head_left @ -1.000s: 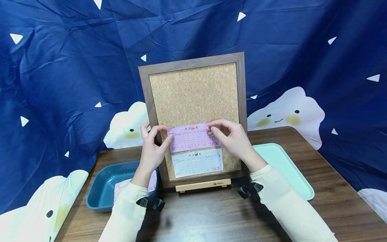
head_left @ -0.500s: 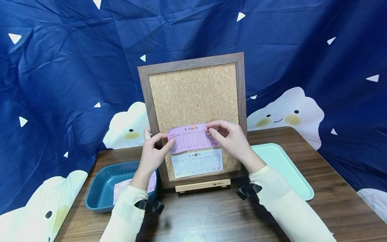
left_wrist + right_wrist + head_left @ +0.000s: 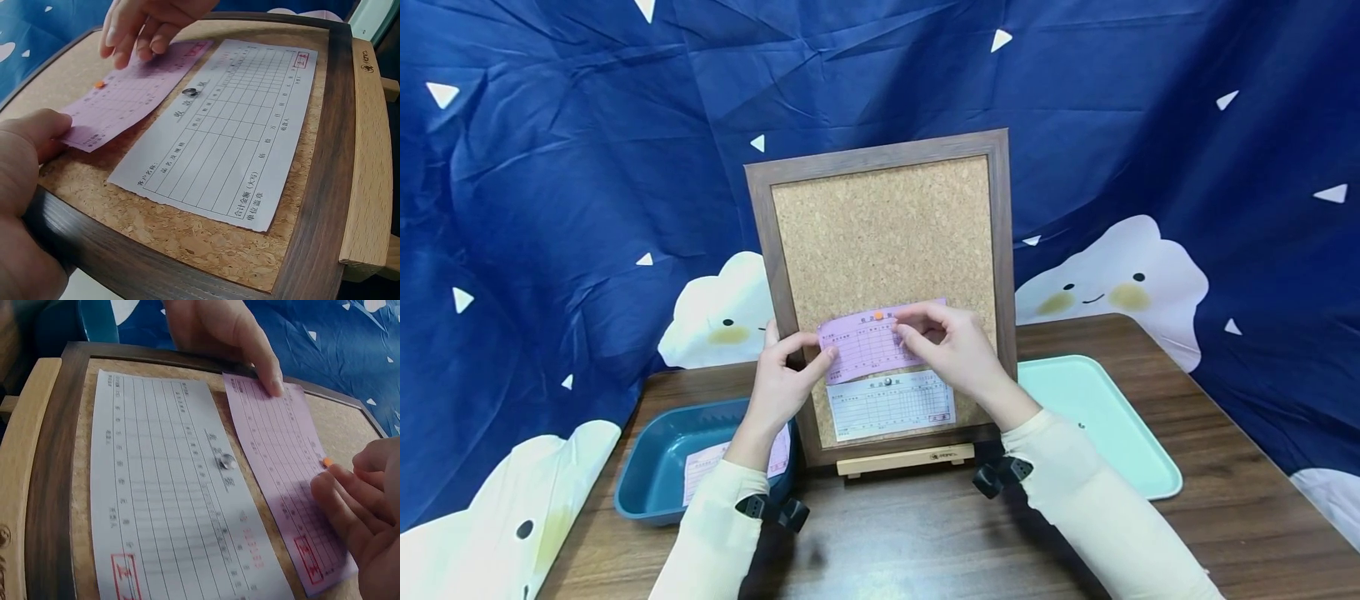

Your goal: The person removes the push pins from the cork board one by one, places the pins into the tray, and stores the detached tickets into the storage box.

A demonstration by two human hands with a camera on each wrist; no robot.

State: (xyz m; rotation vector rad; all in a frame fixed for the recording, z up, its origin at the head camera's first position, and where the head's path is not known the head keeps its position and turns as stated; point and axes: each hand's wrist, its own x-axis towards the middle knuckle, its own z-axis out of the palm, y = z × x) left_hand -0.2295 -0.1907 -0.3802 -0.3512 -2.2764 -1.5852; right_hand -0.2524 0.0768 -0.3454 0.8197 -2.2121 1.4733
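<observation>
A pink receipt slip (image 3: 859, 350) hangs on the framed cork board (image 3: 880, 233), an orange pushpin (image 3: 878, 316) at its top middle. My left hand (image 3: 780, 382) pinches the slip's left edge, thumb in front. In the right wrist view, the fingertips of my right hand (image 3: 369, 506) are beside the orange pushpin (image 3: 328, 462), loosely bent over the slip's right part and gripping nothing. Below, a white receipt slip (image 3: 887, 410) lies flat on the cork under a silver pushpin (image 3: 887, 382). The pink slip's left part stands slightly away from the board in the left wrist view.
A wooden stand (image 3: 906, 459) supports the board's lower edge. To the left, a dark teal bin (image 3: 651, 467) holds more pink slips (image 3: 703, 467), partly behind my left forearm. A mint tray (image 3: 1120, 442) lies to the right. Behind hangs a blue cloth (image 3: 880, 67).
My right hand has slid left along the pink slip, to beside the orange pushpin, uncovering the slip's top right corner. My left hand has shifted slightly down the slip's left edge.
</observation>
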